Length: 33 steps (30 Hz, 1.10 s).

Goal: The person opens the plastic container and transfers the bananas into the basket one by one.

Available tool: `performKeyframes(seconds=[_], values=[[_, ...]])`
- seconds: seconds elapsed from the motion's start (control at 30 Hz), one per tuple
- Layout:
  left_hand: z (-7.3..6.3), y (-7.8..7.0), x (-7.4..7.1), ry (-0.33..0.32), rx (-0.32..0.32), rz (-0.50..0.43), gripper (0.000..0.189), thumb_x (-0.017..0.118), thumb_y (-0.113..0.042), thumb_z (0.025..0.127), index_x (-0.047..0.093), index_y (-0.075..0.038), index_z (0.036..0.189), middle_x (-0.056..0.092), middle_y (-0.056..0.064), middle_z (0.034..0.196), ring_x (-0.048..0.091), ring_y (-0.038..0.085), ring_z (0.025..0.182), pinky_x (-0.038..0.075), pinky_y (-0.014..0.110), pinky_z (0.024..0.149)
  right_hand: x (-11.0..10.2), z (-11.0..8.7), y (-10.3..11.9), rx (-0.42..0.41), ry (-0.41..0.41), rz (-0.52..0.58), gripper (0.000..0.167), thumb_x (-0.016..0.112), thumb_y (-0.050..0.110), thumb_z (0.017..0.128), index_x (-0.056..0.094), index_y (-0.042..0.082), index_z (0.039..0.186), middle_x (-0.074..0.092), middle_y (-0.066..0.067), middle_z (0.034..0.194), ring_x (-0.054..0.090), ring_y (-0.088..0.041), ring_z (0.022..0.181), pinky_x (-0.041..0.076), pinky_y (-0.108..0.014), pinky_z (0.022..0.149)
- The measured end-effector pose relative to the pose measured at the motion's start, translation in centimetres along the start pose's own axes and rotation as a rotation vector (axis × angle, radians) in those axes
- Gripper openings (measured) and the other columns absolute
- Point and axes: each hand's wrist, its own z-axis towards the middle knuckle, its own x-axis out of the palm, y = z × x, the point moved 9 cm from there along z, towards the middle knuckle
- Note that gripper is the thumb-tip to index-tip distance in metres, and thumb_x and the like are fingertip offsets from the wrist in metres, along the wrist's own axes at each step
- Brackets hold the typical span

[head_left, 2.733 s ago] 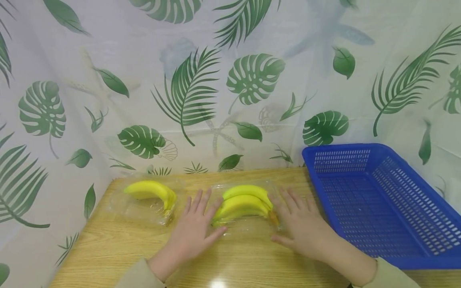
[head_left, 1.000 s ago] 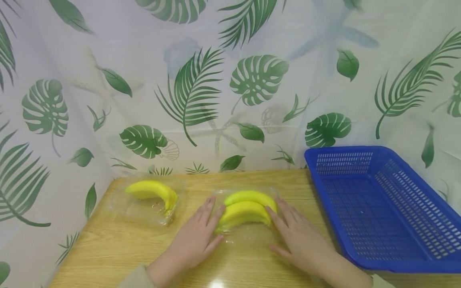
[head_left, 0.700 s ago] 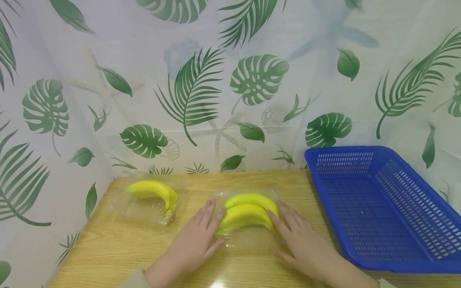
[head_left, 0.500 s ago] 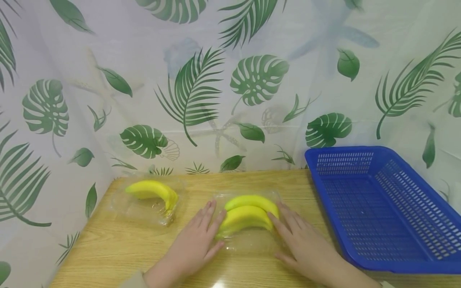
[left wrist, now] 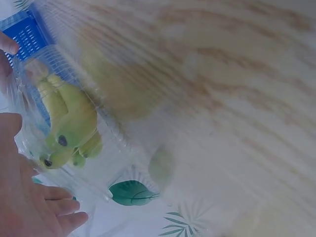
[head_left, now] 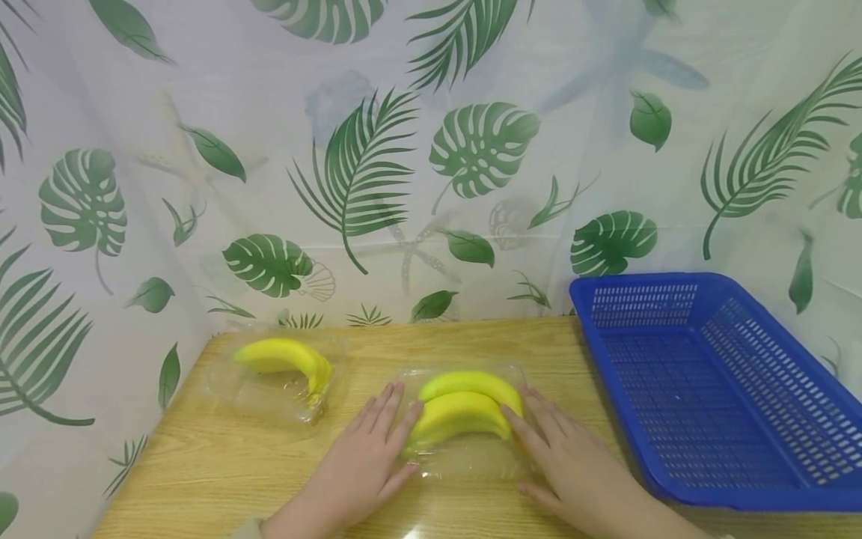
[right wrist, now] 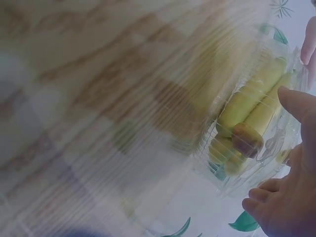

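Observation:
In the head view a clear plastic box (head_left: 465,464) with yellow bananas (head_left: 461,415) in it rests on the table between both hands. My left hand (head_left: 367,464) lies along its left side, fingers extended and fingertips at the wall. Along the opposite side lies my right hand (head_left: 575,468), also straight-fingered, its index finger overlapping the banana end. Through the box wall in the right wrist view a brown rounded lump (right wrist: 247,139) shows against the bananas. The left wrist view shows dark banana tips (left wrist: 62,140) beside the left palm.
A second clear box (head_left: 259,393) holding a banana (head_left: 283,352) sits at the table's back left. To the right stands a blue perforated basket (head_left: 687,404). A leaf-patterned sheet (head_left: 404,187) hangs behind the wooden table (head_left: 195,464).
The box with bananas has slid a little toward me, and both hands have moved back with it. The second box and the basket stay put on the table.

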Motion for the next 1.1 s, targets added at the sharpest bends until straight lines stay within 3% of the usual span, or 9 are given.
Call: performKeyframes(seconds=[0.6,0.83,1.1], values=[[0.1,-0.1,-1.0,0.026,0.014,0.043,0.074,0.057,-0.051,0.106,0.039,-0.009,0.164,0.036,0.026,0.169,0.037,0.040,0.158,0.032,0.050,0.130,-0.3,-0.2,0.2,-0.015,-0.051,-0.006,0.096,0.078,0.052,0.093,0.031,0.013,0.167,0.028,-0.022,0.173,0.048,-0.040,0.150,0.048,-0.057,0.120],[0.3,-0.2,-1.4,-0.008,0.032,0.032,0.073,0.060,-0.050,0.104,0.042,-0.010,0.162,0.037,0.023,0.169,0.037,0.040,0.158,0.035,0.052,0.129,-0.8,-0.3,-0.2,-0.005,-0.074,0.005,0.095,0.077,0.052,0.093,0.034,0.010,0.165,0.032,-0.019,0.172,0.049,-0.040,0.149,0.049,-0.060,0.117],[1.1,-0.9,-1.5,0.011,0.067,0.028,0.069,0.057,-0.050,0.106,0.040,-0.017,0.164,0.033,0.019,0.172,0.032,0.036,0.161,0.031,0.051,0.132,-1.6,-0.6,-0.4,-0.010,-0.110,0.015,0.097,0.079,0.052,0.092,0.032,0.010,0.166,0.036,-0.016,0.171,0.048,-0.039,0.150,0.050,-0.062,0.115]])
